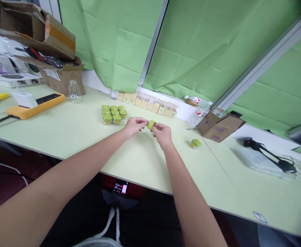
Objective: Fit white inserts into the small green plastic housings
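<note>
A small green lid point(150, 125) is held up over the table between my two hands. My right hand point(162, 133) grips it from the right with thumb and bent fingers. My left hand point(136, 126) pinches at its left edge, the fingertips pressed together. Whether a clear cup is attached beneath the lid is hidden by my fingers. Left of my hands stand several small clear containers with green lids point(116, 117), set close together in rows. One more green-lidded container point(195, 143) lies apart to the right.
Small cardboard boxes point(150, 104) line the wall at the back. An orange power strip point(37, 107), a clear jar point(74, 92) and cardboard cartons point(62, 77) stand left. Plastic bottles point(198, 116), an open carton point(218, 125) and a black device point(268, 156) are right.
</note>
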Motion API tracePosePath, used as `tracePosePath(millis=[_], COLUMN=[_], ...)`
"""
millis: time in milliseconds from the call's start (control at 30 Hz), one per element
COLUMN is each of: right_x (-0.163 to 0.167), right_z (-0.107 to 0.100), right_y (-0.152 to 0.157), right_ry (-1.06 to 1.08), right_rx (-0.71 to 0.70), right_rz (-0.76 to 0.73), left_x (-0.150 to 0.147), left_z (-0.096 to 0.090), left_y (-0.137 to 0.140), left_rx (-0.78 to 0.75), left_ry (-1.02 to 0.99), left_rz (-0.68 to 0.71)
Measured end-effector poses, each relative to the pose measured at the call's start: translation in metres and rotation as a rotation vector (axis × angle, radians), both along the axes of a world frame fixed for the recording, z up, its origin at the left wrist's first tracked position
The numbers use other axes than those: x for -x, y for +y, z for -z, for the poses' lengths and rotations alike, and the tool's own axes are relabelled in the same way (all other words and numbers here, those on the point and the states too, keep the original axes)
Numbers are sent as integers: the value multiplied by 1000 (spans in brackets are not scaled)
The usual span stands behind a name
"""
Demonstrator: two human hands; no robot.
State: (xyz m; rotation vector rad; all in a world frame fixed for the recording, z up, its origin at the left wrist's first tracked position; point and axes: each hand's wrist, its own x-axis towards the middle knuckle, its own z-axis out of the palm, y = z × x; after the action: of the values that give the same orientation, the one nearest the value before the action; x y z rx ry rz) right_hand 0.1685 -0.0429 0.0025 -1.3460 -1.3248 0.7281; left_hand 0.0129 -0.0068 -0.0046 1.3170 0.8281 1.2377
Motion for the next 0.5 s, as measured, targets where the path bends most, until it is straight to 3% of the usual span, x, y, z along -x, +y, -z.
tracePosePath(millis=[500], right_x=[-5], right_z=[-2], right_y=[-1], right_ry=[-1], right_rx=[25], right_rz=[-46], left_x=[1], left_z=[6], left_y=[4], left_rx=[-114], left_ry=[92], left_rz=[8])
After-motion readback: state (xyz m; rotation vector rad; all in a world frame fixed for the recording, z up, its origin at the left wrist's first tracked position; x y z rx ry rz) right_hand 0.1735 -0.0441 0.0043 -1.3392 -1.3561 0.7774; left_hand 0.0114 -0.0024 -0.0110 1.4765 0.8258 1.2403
